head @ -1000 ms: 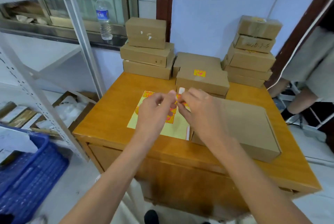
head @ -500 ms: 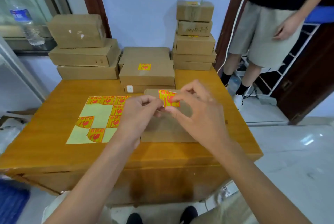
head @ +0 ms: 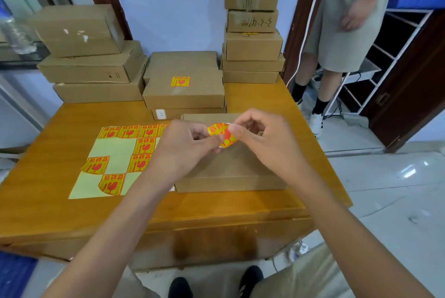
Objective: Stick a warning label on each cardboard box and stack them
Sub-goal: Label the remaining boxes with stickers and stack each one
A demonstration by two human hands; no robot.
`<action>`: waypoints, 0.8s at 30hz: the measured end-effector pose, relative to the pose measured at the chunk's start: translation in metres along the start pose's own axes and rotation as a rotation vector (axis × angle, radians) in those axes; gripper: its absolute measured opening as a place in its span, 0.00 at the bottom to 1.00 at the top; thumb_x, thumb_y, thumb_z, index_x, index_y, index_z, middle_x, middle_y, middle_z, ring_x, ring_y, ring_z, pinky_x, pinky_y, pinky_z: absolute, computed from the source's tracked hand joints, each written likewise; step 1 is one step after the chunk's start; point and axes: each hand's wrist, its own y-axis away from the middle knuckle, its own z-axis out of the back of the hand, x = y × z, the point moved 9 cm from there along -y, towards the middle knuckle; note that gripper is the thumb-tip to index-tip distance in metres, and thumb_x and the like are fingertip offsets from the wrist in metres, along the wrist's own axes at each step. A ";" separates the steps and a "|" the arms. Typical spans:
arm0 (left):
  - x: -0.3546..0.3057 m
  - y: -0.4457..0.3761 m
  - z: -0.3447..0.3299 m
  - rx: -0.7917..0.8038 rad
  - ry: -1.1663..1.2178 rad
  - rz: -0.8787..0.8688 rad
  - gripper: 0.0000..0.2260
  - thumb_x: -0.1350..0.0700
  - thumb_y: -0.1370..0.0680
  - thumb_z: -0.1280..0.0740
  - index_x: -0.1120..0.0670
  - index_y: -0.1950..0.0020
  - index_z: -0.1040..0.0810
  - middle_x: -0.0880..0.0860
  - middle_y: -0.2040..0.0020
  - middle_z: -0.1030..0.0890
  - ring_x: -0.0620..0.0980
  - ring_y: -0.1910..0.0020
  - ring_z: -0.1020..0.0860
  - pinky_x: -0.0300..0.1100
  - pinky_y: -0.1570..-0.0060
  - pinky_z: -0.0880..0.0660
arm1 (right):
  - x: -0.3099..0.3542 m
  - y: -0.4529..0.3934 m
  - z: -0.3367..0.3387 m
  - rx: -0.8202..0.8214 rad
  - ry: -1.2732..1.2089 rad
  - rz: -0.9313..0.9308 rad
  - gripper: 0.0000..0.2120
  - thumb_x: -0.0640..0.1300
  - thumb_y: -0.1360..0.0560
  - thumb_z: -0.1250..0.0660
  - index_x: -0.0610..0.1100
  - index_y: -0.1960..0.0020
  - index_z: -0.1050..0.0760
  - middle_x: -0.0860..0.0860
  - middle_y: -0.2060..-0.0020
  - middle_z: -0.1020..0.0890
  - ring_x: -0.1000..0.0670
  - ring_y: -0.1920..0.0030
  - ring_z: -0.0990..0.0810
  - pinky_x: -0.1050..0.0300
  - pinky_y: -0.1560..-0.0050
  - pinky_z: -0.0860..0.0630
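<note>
Both hands [head: 187, 146] pinch curled yellow-red warning label [head: 222, 135], print blurred.

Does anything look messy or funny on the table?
Two things. On the sticker sheet, two labels near its front left sit crooked with corners lifting. The label pinched between the left hand and right hand is curled, not flat.

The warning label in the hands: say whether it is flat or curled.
Curled. The warning label bows between the left hand and right hand, above the box, not yet stuck down.
</note>
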 end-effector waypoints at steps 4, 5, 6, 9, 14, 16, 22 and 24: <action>0.002 -0.008 -0.003 0.013 -0.197 -0.045 0.09 0.47 0.25 0.24 0.49 0.64 0.15 0.45 0.65 0.16 0.43 0.62 0.20 0.39 0.66 0.30 | -0.020 -0.008 -0.002 0.012 0.111 -0.123 0.12 0.50 0.22 0.27 0.50 0.63 0.19 0.58 0.73 0.23 0.58 0.71 0.29 0.55 0.67 0.33; 0.000 -0.010 -0.003 -0.011 -0.249 -0.061 0.09 0.47 0.26 0.24 0.48 0.63 0.15 0.44 0.66 0.17 0.41 0.63 0.20 0.37 0.65 0.30 | -0.025 -0.010 -0.003 0.024 0.178 -0.161 0.12 0.51 0.23 0.28 0.51 0.65 0.20 0.60 0.73 0.23 0.58 0.70 0.28 0.54 0.66 0.31; -0.001 -0.011 -0.003 -0.037 -0.288 -0.072 0.08 0.46 0.26 0.24 0.47 0.63 0.16 0.42 0.66 0.17 0.40 0.63 0.20 0.36 0.65 0.30 | -0.029 -0.011 -0.005 0.026 0.237 -0.189 0.13 0.52 0.24 0.28 0.52 0.66 0.20 0.60 0.73 0.22 0.57 0.70 0.27 0.53 0.65 0.29; -0.005 -0.013 -0.002 -0.105 -0.378 -0.093 0.11 0.44 0.27 0.24 0.45 0.66 0.19 0.42 0.67 0.18 0.41 0.61 0.19 0.43 0.55 0.24 | -0.030 -0.015 -0.004 -0.004 0.373 -0.224 0.13 0.54 0.24 0.29 0.53 0.66 0.21 0.58 0.70 0.20 0.58 0.65 0.22 0.54 0.64 0.27; -0.001 -0.020 -0.005 -0.116 -0.435 -0.092 0.13 0.42 0.27 0.25 0.43 0.68 0.22 0.43 0.70 0.20 0.47 0.60 0.20 0.56 0.41 0.26 | -0.027 -0.017 -0.005 0.007 0.594 -0.258 0.13 0.56 0.22 0.30 0.51 0.62 0.20 0.58 0.67 0.22 0.58 0.63 0.25 0.58 0.68 0.37; 0.001 -0.022 -0.006 -0.112 -0.389 -0.100 0.11 0.44 0.28 0.24 0.43 0.67 0.21 0.43 0.72 0.21 0.46 0.62 0.21 0.57 0.42 0.25 | -0.027 -0.016 -0.005 0.004 0.627 -0.261 0.12 0.55 0.22 0.30 0.51 0.62 0.20 0.58 0.67 0.22 0.59 0.64 0.26 0.59 0.69 0.38; 0.005 -0.022 -0.006 -0.123 -0.278 -0.132 0.09 0.46 0.27 0.24 0.43 0.66 0.19 0.43 0.74 0.23 0.43 0.66 0.22 0.57 0.44 0.24 | -0.026 -0.016 -0.005 -0.025 0.656 -0.248 0.12 0.55 0.22 0.31 0.51 0.62 0.21 0.58 0.66 0.22 0.55 0.62 0.25 0.60 0.69 0.38; 0.007 -0.024 -0.007 -0.117 -0.291 -0.131 0.10 0.46 0.27 0.24 0.42 0.67 0.20 0.43 0.75 0.23 0.42 0.67 0.23 0.57 0.43 0.25 | -0.028 -0.017 -0.005 -0.023 0.649 -0.259 0.11 0.55 0.23 0.30 0.51 0.61 0.20 0.58 0.65 0.21 0.54 0.60 0.24 0.59 0.68 0.36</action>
